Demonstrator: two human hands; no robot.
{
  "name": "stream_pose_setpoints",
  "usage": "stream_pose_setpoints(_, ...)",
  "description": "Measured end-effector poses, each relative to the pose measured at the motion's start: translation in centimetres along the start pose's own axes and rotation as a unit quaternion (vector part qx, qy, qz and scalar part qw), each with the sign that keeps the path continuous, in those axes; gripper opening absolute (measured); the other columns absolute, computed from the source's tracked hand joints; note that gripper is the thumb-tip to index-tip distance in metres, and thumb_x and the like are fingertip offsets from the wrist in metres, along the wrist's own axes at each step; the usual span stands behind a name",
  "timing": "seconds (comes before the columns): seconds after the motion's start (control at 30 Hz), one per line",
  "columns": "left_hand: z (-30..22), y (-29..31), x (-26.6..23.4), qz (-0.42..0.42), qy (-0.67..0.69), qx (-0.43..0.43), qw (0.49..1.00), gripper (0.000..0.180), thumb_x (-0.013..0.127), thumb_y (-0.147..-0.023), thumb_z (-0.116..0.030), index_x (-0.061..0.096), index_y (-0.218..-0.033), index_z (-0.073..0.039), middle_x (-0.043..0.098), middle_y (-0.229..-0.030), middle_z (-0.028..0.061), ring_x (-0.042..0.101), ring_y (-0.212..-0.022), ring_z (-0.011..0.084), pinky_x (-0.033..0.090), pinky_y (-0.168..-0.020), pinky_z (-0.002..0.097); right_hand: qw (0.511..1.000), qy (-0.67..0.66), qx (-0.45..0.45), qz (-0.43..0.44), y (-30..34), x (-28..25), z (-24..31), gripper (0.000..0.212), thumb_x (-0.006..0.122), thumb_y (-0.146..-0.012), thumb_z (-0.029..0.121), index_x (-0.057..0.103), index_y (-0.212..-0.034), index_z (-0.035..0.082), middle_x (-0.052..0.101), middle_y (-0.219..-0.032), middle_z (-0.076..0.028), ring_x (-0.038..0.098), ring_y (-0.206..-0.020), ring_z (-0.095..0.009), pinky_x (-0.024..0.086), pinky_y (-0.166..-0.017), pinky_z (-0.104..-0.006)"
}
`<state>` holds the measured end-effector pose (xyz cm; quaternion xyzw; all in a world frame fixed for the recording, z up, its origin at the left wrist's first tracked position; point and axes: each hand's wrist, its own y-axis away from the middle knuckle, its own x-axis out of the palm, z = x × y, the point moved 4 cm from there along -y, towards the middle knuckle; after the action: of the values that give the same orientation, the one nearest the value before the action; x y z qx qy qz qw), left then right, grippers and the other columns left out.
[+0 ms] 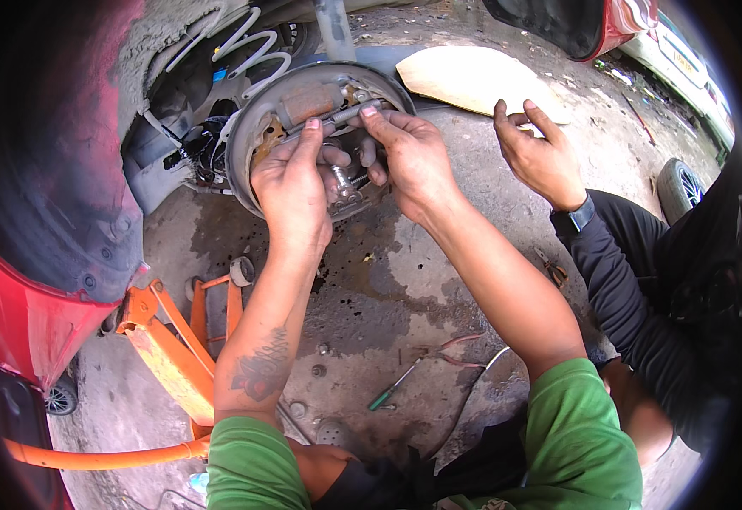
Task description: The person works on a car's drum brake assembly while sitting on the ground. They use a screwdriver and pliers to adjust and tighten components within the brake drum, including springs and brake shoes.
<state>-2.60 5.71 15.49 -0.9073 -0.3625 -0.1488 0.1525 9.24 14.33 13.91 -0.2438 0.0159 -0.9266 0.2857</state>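
Reaching forward, thumbs uppermost, the left hand and right hand pinch a slim grey metal bar at the round grey metal brake plate.

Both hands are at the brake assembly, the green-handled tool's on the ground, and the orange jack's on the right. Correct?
Not quite: the orange jack is on the person's left, as the head view shows. The rest holds: the left hand and right hand are at the brake assembly, and the green-handled tool lies on the ground.
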Motion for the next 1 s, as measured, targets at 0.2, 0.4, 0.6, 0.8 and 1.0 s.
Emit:
stream_pose_setpoints(0.2, 0.2, -0.3, -0.4, -0.003, -0.013, -0.008, 1.0, 0.025, 0.069, -0.099, -0.023, 0.071, -0.1, 0.003, 0.066, -0.069, 0.0058, 0.048, -0.045, 0.0065, 0.032, -0.041, 0.0202, 1.0, 0.013, 0.012, 0.008, 0.2, -0.6, -0.2, 0.03, 0.063, -0.104, 0.029, 0.07, -0.101, 0.0, 0.057, -0.062, 0.0, 0.046, -0.049, -0.009, 0.035, -0.046, -0.0235)
stream_pose_setpoints(0.4, 2.0, -0.7, -1.0, 0.007, -0.069, 0.072, 0.995, 0.024, 0.07, -0.099, -0.023, 0.072, -0.098, 0.001, 0.065, -0.065, 0.0032, 0.047, -0.046, 0.0057, 0.031, -0.043, 0.0195, 0.999, 0.027, 0.002, 0.025, 0.1, -1.3, -0.1, 0.028, 0.062, -0.104, 0.028, 0.071, -0.1, 0.002, 0.059, -0.063, 0.0, 0.048, -0.049, -0.008, 0.037, -0.046, -0.0236)
stream_pose_setpoints(0.6, 0.1, -0.4, 0.2, -0.017, -0.027, 0.014, 0.999, 0.023, 0.069, -0.099, -0.023, 0.073, -0.095, 0.0, 0.063, -0.064, 0.0014, 0.046, -0.047, 0.0052, 0.03, -0.044, 0.0199, 1.0, 0.009, 0.011, 0.01, 0.0, -1.0, 0.1, 0.026, 0.061, -0.105, 0.025, 0.07, -0.098, 0.002, 0.06, -0.064, -0.001, 0.049, -0.049, -0.008, 0.038, -0.046, -0.0237)
stream_pose_setpoints(0.8, 0.2, 0.3, 0.0, -0.021, -0.016, -0.004, 1.0, 0.024, 0.069, -0.099, -0.023, 0.073, -0.096, 0.001, 0.063, -0.062, 0.0025, 0.045, -0.046, 0.006, 0.031, -0.044, 0.0205, 1.0, -0.007, 0.015, 0.005, 0.2, -0.2, 0.2, 0.027, 0.06, -0.105, 0.027, 0.068, -0.101, 0.001, 0.057, -0.062, -0.001, 0.047, -0.049, -0.01, 0.036, -0.048, -0.0254)
stream_pose_setpoints(1.0, 2.0, -0.3, -1.4, -0.009, -0.051, 0.093, 0.994, 0.025, 0.07, -0.099, -0.022, 0.072, -0.097, 0.003, 0.064, -0.062, 0.0052, 0.045, -0.045, 0.0068, 0.031, -0.044, 0.021, 0.999, 0.016, 0.023, 0.022, 0.2, 0.0, 0.5, 0.033, 0.062, -0.104, 0.032, 0.068, -0.1, 0.0, 0.057, -0.062, -0.001, 0.046, -0.048, -0.01, 0.035, -0.047, -0.0239)
